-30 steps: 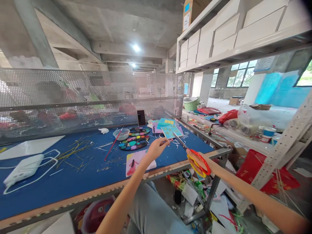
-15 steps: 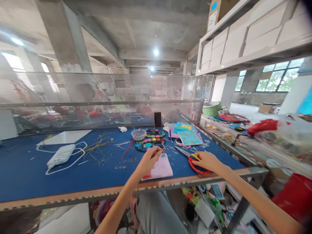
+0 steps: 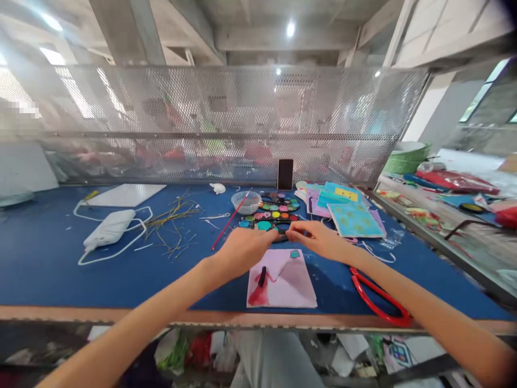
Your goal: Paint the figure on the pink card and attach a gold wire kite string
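Close together above the far edge of a pink painted sheet [image 3: 283,288], my left hand [image 3: 250,248] and my right hand [image 3: 313,237] both have their fingers drawn together. Whatever lies between their fingertips is too small or hidden to make out. The sheet shows a figure in a red dress and a small teal patch joined by a thin line. Just beyond the hands is a paint palette [image 3: 276,215] with round colour pans, partly covered by my left hand. Red-handled scissors [image 3: 377,299] lie beneath my right forearm, their blades hidden.
Behind the palette stand a water bowl [image 3: 246,203] with a red paintbrush [image 3: 230,223] leaning on it, and a phone [image 3: 285,174]. Painted cards [image 3: 355,220] are piled at right. Dry stems [image 3: 173,221], a white power bank [image 3: 110,229] and a white board [image 3: 127,195] lie left.
My right hand has let go of the scissors and moved left to meet my left hand. My left hand has shifted off the sheet's middle, uncovering the painted figure. The view has tilted down.
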Demonstrator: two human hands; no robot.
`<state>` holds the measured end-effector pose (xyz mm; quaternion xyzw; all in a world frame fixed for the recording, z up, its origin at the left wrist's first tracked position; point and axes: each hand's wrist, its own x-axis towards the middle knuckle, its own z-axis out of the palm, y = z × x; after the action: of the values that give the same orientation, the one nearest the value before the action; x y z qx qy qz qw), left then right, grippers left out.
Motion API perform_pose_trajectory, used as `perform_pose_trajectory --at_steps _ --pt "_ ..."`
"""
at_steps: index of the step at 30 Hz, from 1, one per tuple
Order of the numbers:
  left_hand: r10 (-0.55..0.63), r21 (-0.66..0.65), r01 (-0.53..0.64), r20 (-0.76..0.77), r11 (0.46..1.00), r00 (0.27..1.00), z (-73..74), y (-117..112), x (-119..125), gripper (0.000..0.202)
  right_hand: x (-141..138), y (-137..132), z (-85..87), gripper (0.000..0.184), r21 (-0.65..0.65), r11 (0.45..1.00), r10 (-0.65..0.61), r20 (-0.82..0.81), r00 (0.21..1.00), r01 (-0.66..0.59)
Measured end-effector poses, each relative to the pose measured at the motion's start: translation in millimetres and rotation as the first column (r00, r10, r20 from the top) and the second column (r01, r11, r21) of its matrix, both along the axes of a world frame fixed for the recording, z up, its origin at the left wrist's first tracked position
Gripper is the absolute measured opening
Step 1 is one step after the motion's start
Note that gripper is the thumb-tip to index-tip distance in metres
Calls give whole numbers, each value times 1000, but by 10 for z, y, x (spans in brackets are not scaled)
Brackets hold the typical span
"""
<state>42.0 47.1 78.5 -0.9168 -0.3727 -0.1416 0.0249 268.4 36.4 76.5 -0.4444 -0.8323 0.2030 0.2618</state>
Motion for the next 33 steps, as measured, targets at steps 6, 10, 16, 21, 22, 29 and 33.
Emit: perform_pose_trajectory --at_steps 6,10,16,21,22,29,33 --pt "-75 127 104 -214 986 974 -116 359 -219 39 -82 300 -134 31 -41 999 5 -151 989 -12" --pt "-188 240 199 -70 950 980 -350 479 -348 32 -136 277 -245 29 -60 998 3 -197 980 -15" --pt "-338 236 281 254 930 906 -526 351 -441 24 -95 141 -346 22 -71 995 -79 -251 965 63" --pt "-303 111 282 374 953 877 -517 322 -429 21 -81 127 -398 15 63 997 -22 -249 968 39" --pt "-298 103 280 359 955 885 -528 331 -430 22 -89 128 -407 15 76 997 -11 -235 972 30" --pt "-275 149 240 285 959 918 -602 399 -448 24 -103 128 -420 15 124 992 -16 -180 983 39" --pt "-237 49 236 372 971 898 -547 381 -426 23 -42 143 -411 14 158 985 -50 -157 986 75"
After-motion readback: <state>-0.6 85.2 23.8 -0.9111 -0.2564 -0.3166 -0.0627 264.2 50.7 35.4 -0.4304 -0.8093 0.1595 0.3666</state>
